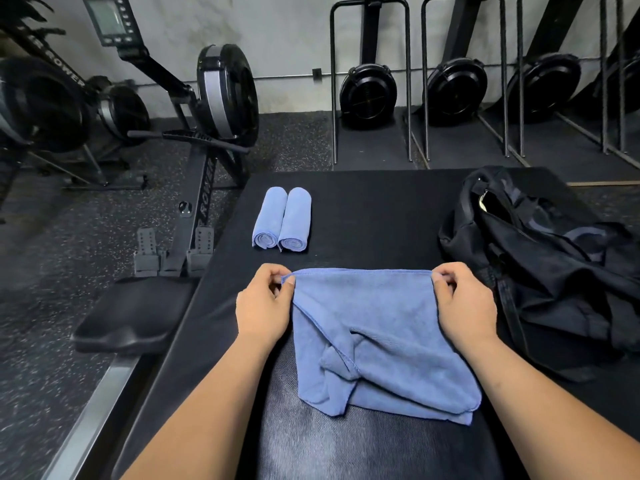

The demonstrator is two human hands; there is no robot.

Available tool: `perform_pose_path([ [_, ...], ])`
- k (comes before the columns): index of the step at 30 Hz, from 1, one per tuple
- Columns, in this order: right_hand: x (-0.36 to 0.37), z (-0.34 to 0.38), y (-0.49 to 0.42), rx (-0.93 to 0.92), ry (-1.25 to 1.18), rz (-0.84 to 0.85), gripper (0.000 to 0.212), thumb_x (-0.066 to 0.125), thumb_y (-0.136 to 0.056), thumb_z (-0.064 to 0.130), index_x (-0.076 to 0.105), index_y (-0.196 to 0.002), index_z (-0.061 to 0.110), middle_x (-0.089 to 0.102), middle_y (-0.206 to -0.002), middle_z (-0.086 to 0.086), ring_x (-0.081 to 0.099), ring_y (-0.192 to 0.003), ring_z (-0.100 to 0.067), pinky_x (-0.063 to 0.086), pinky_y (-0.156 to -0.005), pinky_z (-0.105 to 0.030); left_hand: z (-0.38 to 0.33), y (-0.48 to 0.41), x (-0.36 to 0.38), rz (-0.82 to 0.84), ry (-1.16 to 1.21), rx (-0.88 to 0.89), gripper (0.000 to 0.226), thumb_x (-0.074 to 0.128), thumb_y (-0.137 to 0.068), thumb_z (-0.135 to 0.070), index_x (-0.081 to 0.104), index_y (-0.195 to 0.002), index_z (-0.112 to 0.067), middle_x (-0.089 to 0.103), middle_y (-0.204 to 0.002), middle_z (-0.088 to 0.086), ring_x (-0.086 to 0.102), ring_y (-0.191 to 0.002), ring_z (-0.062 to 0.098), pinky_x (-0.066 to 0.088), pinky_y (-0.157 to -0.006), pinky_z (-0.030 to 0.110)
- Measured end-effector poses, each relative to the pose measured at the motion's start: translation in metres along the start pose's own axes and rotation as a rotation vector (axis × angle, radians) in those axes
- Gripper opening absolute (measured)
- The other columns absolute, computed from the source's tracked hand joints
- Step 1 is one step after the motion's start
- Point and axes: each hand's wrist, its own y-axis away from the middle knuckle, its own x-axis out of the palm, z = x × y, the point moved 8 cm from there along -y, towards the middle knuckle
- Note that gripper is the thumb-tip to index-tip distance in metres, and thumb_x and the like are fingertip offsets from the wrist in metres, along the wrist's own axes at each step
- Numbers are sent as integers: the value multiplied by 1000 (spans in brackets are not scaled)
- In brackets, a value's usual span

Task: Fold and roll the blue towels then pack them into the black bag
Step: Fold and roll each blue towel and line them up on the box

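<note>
Blue towel (381,334) lies rumpled and half folded on the black mat (381,216), right in front of the person. The left hand (265,306) pinches its far corner at ten o'clock, thumb and fingers curled on the hem. The right hand (464,303) pinches the other far corner at two o'clock. Two rolled towels (294,220) sit touching, side by side, at eleven o'clock. The black bag (540,271) slumps at three o'clock, seemingly unzipped, though its opening is hard to make out.

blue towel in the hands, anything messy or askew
Yes. The blue towel, pinched at its far corners by the left hand and right hand, is bunched into a wrinkle near its middle, and its near layers lie uneven. The two rolled towels look tidy.
</note>
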Motion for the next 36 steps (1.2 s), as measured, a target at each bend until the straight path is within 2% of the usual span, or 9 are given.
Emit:
perform_pose_path([
  [7,-7,-6,-4,67,-188,96,26,83,-87,21,79,-112,26,75,-90,14,65,-79,-10,54,-89,-32,1,-8,-6,145,90,-40,25,80,-91,-17,74,-111,-33,75,-94,-9,59,-71,8,55,-82,28],
  [9,-16,-2,-7,43,-176,119,28,86,-84,20,80,-111,24,74,-87,13,64,-76,-9,52,-83,-27,-5,-7,-11,237,66,-26,19,79,-93,-15,79,-109,-25,77,-94,-5,63,-73,7,54,-80,26],
  [12,-31,12,-11,-25,-112,183,21,87,-84,23,83,-104,27,71,-77,13,60,-68,-6,43,-69,-20,-23,-3,-25,322,27,11,12,79,-92,-13,81,-101,-21,78,-90,1,63,-73,6,51,-74,17],
  [16,-62,27,-13,-57,-118,245,5,84,-88,30,82,-90,33,76,-80,10,70,-81,-16,50,-74,-30,-55,6,-50,373,61,46,7,81,-92,-16,78,-93,-22,73,-80,-1,61,-71,3,50,-75,19],
  [19,-98,52,-5,-77,-223,264,4,83,-89,25,82,-89,29,79,-82,4,72,-83,-18,52,-83,-34,-84,14,-74,350,108,88,8,83,-92,-23,77,-89,-18,67,-73,-9,57,-68,3,46,-71,16],
  [28,-217,137,17,-192,-384,227,10,89,-83,20,82,-89,17,79,-78,-2,62,-63,-4,47,-63,-11,-192,40,-166,229,153,249,11,81,-94,-20,77,-91,-10,77,-74,7,69,-69,11,58,-74,32],
  [30,-239,157,21,-238,-398,243,8,86,-86,21,82,-91,16,80,-84,-8,64,-68,-9,52,-74,-20,-218,47,-190,193,150,311,8,80,-94,-21,77,-96,-14,76,-71,2,68,-67,7,53,-71,20],
  [32,-260,173,21,-271,-417,217,5,83,-89,22,83,-93,18,79,-88,-12,65,-75,-16,55,-84,-36,-236,48,-208,191,163,346,6,78,-96,-24,77,-99,-19,76,-71,3,68,-68,7,54,-75,25],
  [36,-285,200,27,-346,-413,216,8,80,-92,14,82,-98,19,81,-90,-4,72,-82,-11,60,-90,-30,-264,53,-235,190,91,397,6,78,-96,-27,77,-94,-21,76,-74,9,66,-69,13,51,-78,35],
])
